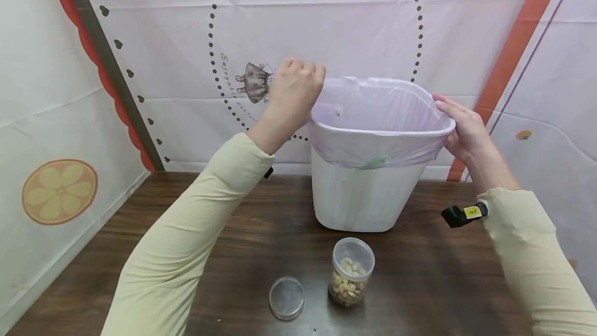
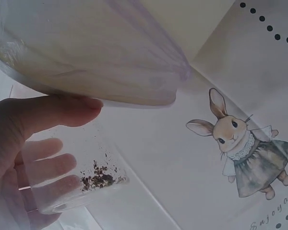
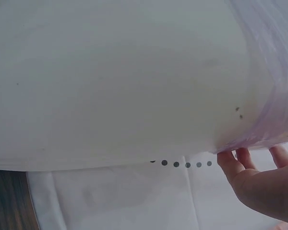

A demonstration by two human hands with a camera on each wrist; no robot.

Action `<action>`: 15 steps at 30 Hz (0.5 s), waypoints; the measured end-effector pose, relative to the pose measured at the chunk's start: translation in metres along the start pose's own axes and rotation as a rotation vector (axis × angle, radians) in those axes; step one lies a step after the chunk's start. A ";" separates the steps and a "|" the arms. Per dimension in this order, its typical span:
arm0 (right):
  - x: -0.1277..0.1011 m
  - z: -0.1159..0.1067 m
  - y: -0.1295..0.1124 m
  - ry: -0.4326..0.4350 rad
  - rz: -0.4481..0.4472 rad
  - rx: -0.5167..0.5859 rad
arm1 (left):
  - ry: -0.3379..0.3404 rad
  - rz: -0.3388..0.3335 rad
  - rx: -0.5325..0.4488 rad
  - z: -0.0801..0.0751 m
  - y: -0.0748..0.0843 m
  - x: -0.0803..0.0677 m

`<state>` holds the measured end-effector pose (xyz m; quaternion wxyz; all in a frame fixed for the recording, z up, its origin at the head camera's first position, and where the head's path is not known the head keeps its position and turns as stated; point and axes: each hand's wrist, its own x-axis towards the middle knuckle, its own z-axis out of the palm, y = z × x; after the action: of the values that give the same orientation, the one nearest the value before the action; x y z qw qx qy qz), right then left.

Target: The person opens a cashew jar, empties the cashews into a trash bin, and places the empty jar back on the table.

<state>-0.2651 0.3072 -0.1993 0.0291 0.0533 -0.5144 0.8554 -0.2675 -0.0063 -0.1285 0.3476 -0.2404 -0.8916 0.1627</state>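
A white trash can (image 1: 359, 191), lined with a thin lilac bag (image 1: 373, 98) folded over its rim, stands between my hands. At its left rim is my left hand (image 1: 296, 87). In the left wrist view its thumb lies along the rim, and its fingers hold a clear plastic container (image 2: 101, 158) with dark crumbs; that container is hidden in the head view. My right hand (image 1: 466, 131) grips the right rim, with fingertips against the bag's folded edge in the right wrist view. In front stands a jar of cashew-like nuts (image 1: 347, 287), without a lid on it.
A round clear lid (image 1: 286, 298) lies left of the jar on the dark wooden table (image 1: 252, 253). A printed cloth (image 1: 317, 25) hangs close behind the trash can. Small crumbs dot the front of the table.
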 end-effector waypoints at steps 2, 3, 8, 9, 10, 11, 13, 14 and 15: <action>-0.002 0.000 -0.001 0.005 -0.007 0.032 | 0.009 -0.014 -0.012 0.001 -0.001 -0.001; -0.003 0.000 -0.001 0.009 -0.012 0.046 | 0.015 -0.022 -0.019 0.002 -0.002 -0.002; -0.010 0.001 -0.001 0.019 -0.028 0.070 | 0.045 -0.063 -0.074 0.005 -0.005 -0.008; -0.011 0.002 -0.001 0.019 -0.031 0.069 | 0.048 -0.071 -0.090 0.005 -0.005 -0.009; -0.012 0.002 -0.002 0.017 -0.035 0.061 | 0.050 -0.079 -0.102 0.006 -0.006 -0.011; -0.014 0.002 -0.002 0.017 -0.038 0.052 | 0.053 -0.087 -0.115 0.006 -0.007 -0.012; -0.017 0.003 -0.003 0.019 -0.042 0.038 | 0.060 -0.101 -0.140 0.007 -0.010 -0.014; -0.018 0.003 -0.003 0.018 -0.042 0.023 | 0.063 -0.108 -0.155 0.007 -0.011 -0.015; -0.019 0.003 -0.003 0.017 -0.039 0.009 | 0.061 -0.116 -0.171 0.007 -0.013 -0.016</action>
<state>-0.2455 0.3063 -0.1972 0.0501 0.0563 -0.5091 0.8574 -0.2661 -0.0266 -0.1366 0.3616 -0.2219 -0.9037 0.0581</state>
